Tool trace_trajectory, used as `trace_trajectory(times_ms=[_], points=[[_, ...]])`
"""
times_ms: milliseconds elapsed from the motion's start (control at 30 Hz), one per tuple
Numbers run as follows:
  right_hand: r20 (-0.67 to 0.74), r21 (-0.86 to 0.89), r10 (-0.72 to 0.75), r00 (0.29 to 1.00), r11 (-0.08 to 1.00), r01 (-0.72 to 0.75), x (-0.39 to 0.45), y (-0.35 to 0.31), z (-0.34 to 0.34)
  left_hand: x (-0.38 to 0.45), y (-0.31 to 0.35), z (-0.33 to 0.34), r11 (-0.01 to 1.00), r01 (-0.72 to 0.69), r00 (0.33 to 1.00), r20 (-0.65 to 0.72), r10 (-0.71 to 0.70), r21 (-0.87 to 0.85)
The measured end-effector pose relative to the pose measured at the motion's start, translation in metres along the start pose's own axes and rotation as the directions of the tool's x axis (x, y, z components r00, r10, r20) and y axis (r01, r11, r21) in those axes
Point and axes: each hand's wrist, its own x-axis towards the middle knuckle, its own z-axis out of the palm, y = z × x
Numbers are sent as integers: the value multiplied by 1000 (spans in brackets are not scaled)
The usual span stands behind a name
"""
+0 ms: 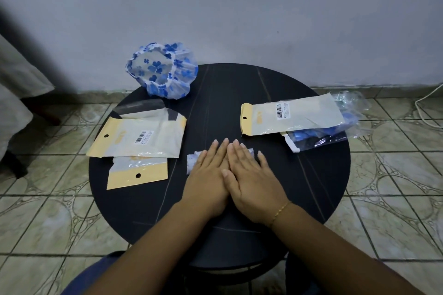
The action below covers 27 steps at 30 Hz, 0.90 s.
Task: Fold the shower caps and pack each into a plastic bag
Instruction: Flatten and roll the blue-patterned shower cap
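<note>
Shower cap (193,161), folded, flat near bench (239,84) centre, pinned under both hands. Left hand (208,176) + right hand (251,175): grip flat, fingers straight, holding nothing. Press air out, keep creases tight, then slide into plastic bag (141,137) at left edge. Second cap (161,70) waits at far edge.

Two bare forearms lead to the left hand (208,175) and the right hand (254,176); no sleeve covers either arm within view. Thin gold-coloured chain bracelet (280,211) encircles the right wrist. Fingernails are short and unpainted. Dark blue trouser fabric (96,270) shows over the knees at the lower edge of the view.
</note>
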Motion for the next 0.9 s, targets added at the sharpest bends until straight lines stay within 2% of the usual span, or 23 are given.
trace_trajectory(times_ms=[100, 267, 433, 533, 633, 700, 767, 800, 833, 900], points=[[26, -47, 23, 999, 999, -21, 0, 4, -1, -2, -1, 5, 1000, 24, 999, 21, -24, 9], [28, -137, 43, 999, 990, -39, -3, 7, -1, -13, -5, 13, 985, 147, 989, -14, -148, -88], [18, -213, 71, 997, 975, -66, -12, 10, -4, -25, -5, 12, 968, 237, 968, -65, -242, -78], [-70, -235, 64, 995, 969, -79, -17, 7, -7, -28, -4, 10, 950, 276, 955, -72, -288, -146], [-286, -287, -10, 958, 955, -75, -18, 0, -10, -31, -4, 7, 948, 282, 950, -97, -298, -147], [-230, -208, 82, 970, 969, -131, -24, -5, -15, -35, -3, 6, 931, 331, 919, -171, -355, -151], [-174, -122, 200, 964, 967, -222, -28, -5, -16, -41, 1, 4, 867, 430, 822, -286, -492, -253], [-156, -90, 243, 957, 962, -258, -28, -5, -17, -43, 4, 2, 831, 463, 781, -302, -547, -309], [-132, -46, 275, 952, 958, -283, -28, -6, -17, -44, 9, -1, 811, 484, 772, -276, -573, -329], [-94, 80, 341, 935, 939, -335, -29, -8, -17, -44, 21, -3, 807, 496, 811, -162, -562, -319]])
